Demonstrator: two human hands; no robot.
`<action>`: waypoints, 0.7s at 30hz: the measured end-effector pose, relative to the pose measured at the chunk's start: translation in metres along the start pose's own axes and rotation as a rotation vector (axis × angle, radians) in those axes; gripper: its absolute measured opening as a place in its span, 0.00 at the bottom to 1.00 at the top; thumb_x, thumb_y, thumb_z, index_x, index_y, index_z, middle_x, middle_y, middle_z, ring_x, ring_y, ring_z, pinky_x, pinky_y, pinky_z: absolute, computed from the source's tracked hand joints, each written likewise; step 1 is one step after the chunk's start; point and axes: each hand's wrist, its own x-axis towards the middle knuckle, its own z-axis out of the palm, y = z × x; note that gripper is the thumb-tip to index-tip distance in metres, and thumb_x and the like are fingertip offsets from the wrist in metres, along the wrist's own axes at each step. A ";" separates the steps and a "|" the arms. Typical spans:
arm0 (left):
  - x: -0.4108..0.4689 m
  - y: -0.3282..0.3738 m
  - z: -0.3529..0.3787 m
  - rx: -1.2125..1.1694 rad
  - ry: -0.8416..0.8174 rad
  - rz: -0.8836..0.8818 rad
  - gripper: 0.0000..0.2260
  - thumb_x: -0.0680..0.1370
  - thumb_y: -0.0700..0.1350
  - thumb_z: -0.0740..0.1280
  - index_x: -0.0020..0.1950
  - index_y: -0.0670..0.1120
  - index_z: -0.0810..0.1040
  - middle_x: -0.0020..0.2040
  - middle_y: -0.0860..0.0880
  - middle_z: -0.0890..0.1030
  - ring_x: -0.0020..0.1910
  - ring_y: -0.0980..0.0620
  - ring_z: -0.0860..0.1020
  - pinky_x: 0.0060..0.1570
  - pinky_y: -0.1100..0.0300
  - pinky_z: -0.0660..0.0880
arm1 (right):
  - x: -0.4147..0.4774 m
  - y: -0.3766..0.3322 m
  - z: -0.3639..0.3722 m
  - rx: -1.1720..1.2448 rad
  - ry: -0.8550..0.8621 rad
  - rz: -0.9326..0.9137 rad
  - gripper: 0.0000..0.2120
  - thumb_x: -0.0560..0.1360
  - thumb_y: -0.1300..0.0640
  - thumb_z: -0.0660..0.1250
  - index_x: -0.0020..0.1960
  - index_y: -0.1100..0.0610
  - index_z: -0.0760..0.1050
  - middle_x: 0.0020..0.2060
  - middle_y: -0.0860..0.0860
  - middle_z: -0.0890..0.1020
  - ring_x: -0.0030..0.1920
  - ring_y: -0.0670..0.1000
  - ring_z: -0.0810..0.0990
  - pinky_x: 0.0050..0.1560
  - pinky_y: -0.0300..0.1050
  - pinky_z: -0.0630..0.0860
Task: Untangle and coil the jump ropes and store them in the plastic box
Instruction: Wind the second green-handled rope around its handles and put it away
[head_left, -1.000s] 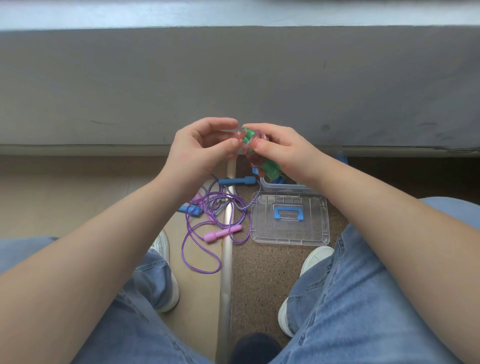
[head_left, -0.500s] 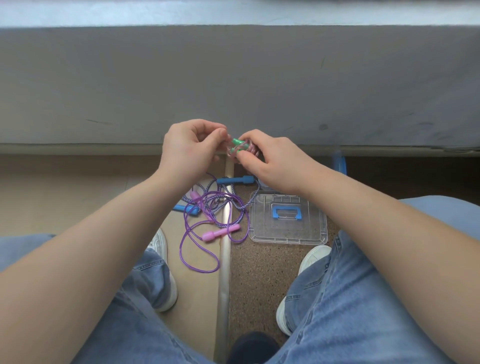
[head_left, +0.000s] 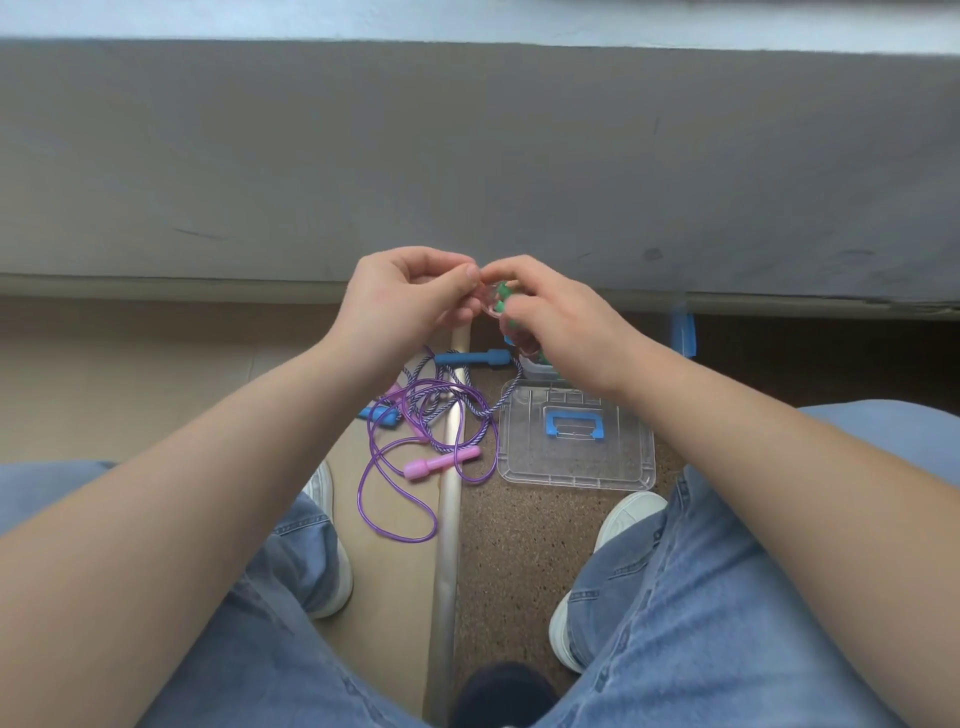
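Green-handled jump rope (head_left: 500, 304) mostly hidden, pinched between left hand (head_left: 400, 301) and right hand (head_left: 561, 322).

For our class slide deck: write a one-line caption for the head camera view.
Both hands coil a green-handled jump rope above tangled ropes and a clear lid.

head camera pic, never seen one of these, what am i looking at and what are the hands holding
The camera sits on a person's head and looks down past their arms and jeans to the floor. No machine here: just two bare hands. The left hand and right hand together pinch a small coiled rope with green handles. On the floor below lie a tangle of a purple rope with a pink handle and a braided rope with blue handles. Beside them lies a clear lid with a blue grip. The box is mostly hidden behind the right hand.
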 end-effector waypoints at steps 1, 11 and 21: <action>0.000 0.000 0.001 0.017 0.009 0.000 0.03 0.77 0.38 0.72 0.50 0.39 0.82 0.37 0.45 0.86 0.35 0.54 0.83 0.40 0.64 0.80 | 0.001 0.001 0.002 -0.122 0.034 -0.033 0.11 0.78 0.46 0.63 0.59 0.44 0.76 0.39 0.40 0.79 0.39 0.39 0.76 0.44 0.41 0.72; -0.001 0.001 0.002 0.273 0.096 0.164 0.02 0.76 0.41 0.73 0.45 0.47 0.85 0.36 0.47 0.86 0.33 0.52 0.82 0.42 0.56 0.82 | 0.006 0.004 0.007 -0.529 0.203 -0.084 0.10 0.73 0.46 0.64 0.44 0.48 0.82 0.33 0.47 0.79 0.39 0.49 0.77 0.44 0.48 0.77; -0.005 0.006 0.000 0.090 0.032 0.099 0.01 0.77 0.37 0.71 0.47 0.41 0.83 0.36 0.44 0.85 0.33 0.51 0.79 0.37 0.63 0.78 | 0.004 0.004 0.007 -0.358 0.076 -0.124 0.09 0.78 0.47 0.66 0.53 0.46 0.83 0.37 0.48 0.81 0.41 0.48 0.78 0.45 0.44 0.73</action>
